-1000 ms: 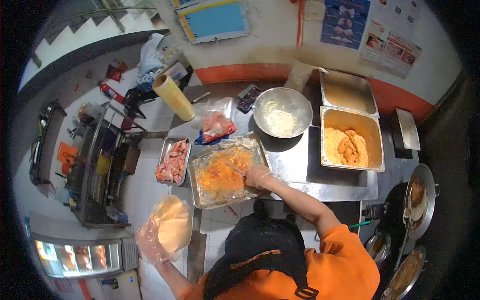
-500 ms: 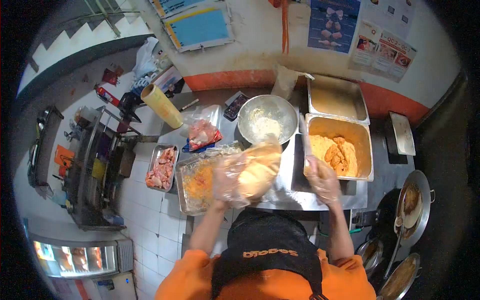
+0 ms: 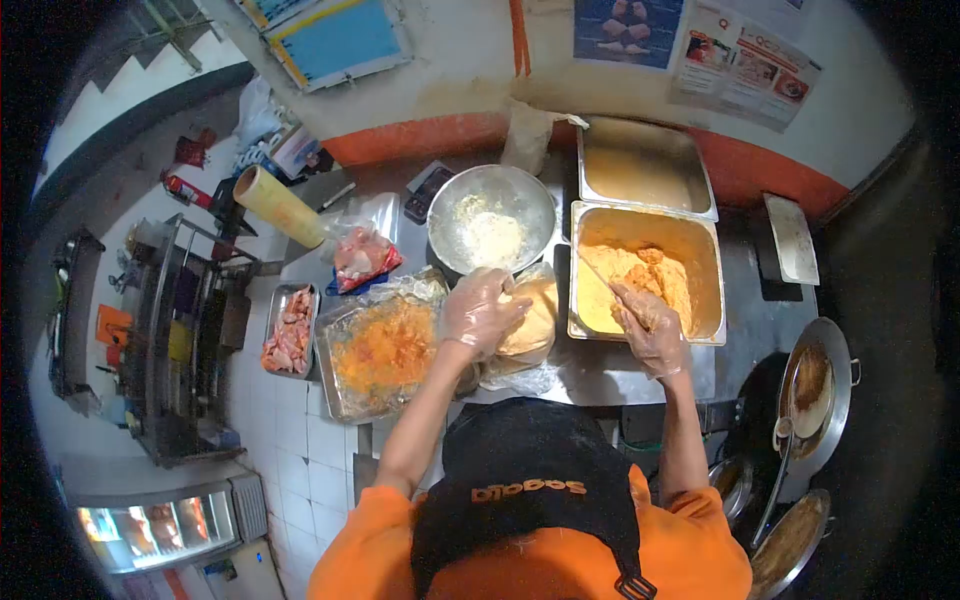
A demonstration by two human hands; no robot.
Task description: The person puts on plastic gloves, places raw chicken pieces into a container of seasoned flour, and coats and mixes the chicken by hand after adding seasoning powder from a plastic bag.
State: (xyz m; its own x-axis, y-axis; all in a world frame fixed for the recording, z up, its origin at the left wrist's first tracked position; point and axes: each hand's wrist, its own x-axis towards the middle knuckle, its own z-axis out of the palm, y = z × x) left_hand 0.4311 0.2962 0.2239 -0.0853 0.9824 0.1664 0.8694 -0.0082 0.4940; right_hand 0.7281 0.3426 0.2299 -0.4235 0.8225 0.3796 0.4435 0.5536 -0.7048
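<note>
My left hand (image 3: pixel 484 314), in a clear plastic glove, is closed on the side of a plastic bag of pale yellow powder (image 3: pixel 530 318) on the table's front part. My right hand (image 3: pixel 652 332), gloved too, grips a thin stick-like utensil (image 3: pixel 596 270) whose tip points into a deep steel pan (image 3: pixel 722 300). Inside that pan is yellow-orange breading (image 3: pixel 600 300) with a darker orange clump (image 3: pixel 650 272). Behind the bag stands a round metal bowl (image 3: pixel 440 220) holding white flour (image 3: pixel 495 238). Left of the bag is a tray (image 3: pixel 335 395) with orange, wet-looking contents.
A small tray of raw meat (image 3: pixel 290 335), bagged meat (image 3: pixel 364 258) and a plastic wrap roll (image 3: pixel 278 206) are at the left. A second steel pan (image 3: pixel 645 165) stands behind. Woks (image 3: pixel 815 400) sit at the lower right, one with a long-handled ladle (image 3: pixel 775 490).
The bag, raised and blurred before, now rests lower on the table with my left hand at its side. My right hand's utensil has tilted leftward over the breading. The view has shifted.
</note>
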